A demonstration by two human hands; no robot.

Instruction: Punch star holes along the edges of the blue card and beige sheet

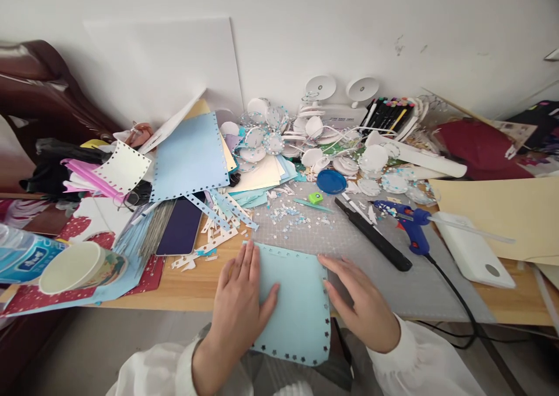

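Note:
A light blue sheet of paper [294, 303] with star-shaped holes along its edges lies at the table's front, its near part jutting past the edge. My left hand [244, 297] rests flat on the sheet's left side, fingers stretched out and thumb apart. At the right edge of the sheet is my right hand [358, 297], fingers extended and thumb spread, fingertips touching the paper near its upper right corner. Just beyond the sheet, tiny punched paper bits [297, 218] are scattered around a small green punch [315, 198].
A blue glue gun [410, 221] with a cord lies right, beside a white power bank [476, 250] and a black cutter [375, 236]. Left are a paper cup [78, 268], a dark phone [181, 227] and a punched blue sheet [190, 157]. White discs [314, 128] crowd the back.

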